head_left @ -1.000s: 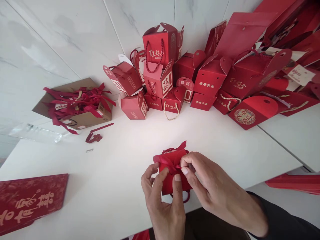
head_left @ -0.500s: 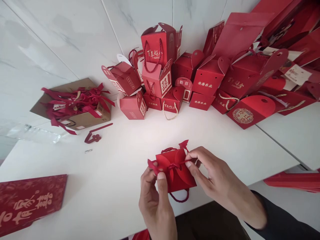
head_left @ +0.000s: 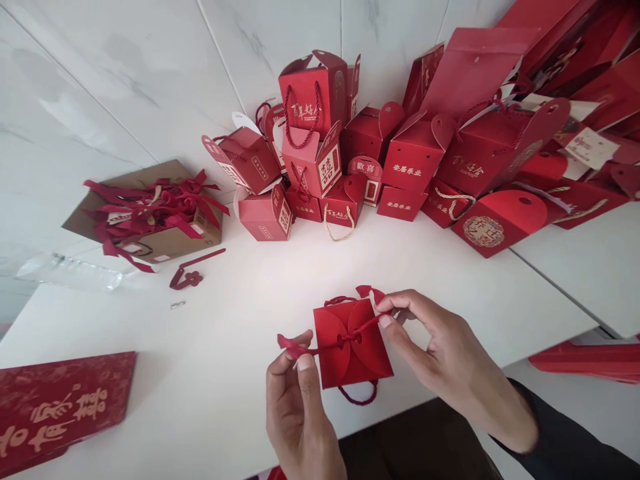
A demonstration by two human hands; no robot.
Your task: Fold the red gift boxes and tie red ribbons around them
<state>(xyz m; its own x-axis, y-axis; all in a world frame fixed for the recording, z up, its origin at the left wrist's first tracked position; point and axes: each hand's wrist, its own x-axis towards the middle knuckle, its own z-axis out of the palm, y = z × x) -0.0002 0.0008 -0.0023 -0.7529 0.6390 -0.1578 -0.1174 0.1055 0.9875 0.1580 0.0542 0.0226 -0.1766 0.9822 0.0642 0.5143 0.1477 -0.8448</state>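
A small red gift box (head_left: 353,363) stands on the white table near its front edge, its curved top flaps folded over one another. A dark red ribbon (head_left: 327,347) passes through the holes in the flaps and crosses in the middle. One ribbon end is pinched between the thumb and fingers of my left hand (head_left: 303,407), left of the box. On the right, my right hand (head_left: 425,340) pinches the other end. The ribbon runs fairly straight between the two hands. Dark red cord handles (head_left: 359,400) stick out at the front and back of the box.
Several red gift boxes (head_left: 313,160) are stacked along the wall. A cardboard box (head_left: 205,237) full of red ribbons is at the left. A flower-shaped ribbon piece (head_left: 193,279) lies before it. A patterned red box (head_left: 65,407) sits at the front left.
My left hand has moved left and my right hand slightly right, each with its ribbon end. The ribbon is drawn out straighter, with its crossing closer on the box top.
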